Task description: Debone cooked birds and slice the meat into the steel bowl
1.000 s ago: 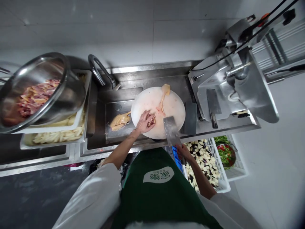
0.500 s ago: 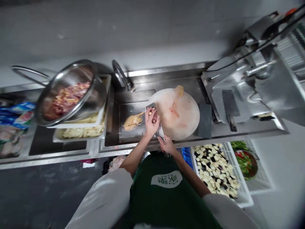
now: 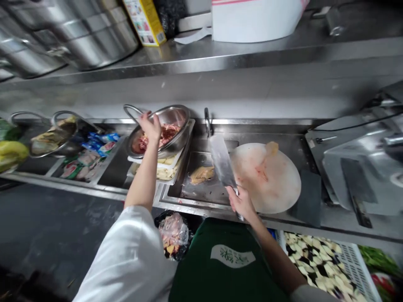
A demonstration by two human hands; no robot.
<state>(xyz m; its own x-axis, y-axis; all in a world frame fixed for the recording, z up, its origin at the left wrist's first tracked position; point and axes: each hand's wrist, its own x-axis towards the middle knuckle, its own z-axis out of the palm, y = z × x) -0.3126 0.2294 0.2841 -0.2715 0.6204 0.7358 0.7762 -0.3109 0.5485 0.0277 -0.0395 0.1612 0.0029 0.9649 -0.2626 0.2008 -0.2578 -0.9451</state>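
The left hand (image 3: 151,126) hovers above the meat-filled steel bowl (image 3: 181,125), grip unclear, well apart from the right hand (image 3: 242,203) clasping the cleaver (image 3: 222,161) beside the chopping board (image 3: 280,191).

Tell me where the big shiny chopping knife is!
In the head view, the broad steel cleaver is in the right hand, over the steel sink, just left of the round white chopping board.

One head-worn camera looks forward and steeply down, close over the steel desk (image 3: 201,201), wall shelf (image 3: 220,54) far.
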